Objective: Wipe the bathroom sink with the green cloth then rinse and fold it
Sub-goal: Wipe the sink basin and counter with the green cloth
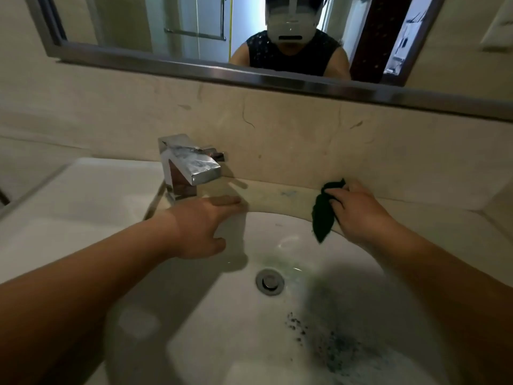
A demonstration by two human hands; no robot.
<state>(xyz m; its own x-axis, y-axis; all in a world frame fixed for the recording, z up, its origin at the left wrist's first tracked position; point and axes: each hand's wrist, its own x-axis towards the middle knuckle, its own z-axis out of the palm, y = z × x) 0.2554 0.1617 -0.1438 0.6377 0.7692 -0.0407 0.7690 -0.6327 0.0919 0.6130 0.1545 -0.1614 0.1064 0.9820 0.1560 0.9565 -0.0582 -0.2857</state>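
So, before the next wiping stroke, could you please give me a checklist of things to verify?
1. Right hand grips the dark green cloth: ok.
2. Left hand lies flat beside the square chrome tap, apart from the cloth: ok.
3. Tap runs no water: ok.
4. White oval sink basin free of dirt: not ok, dark specks lie at its front right.
5. Round metal drain open: cannot tell.
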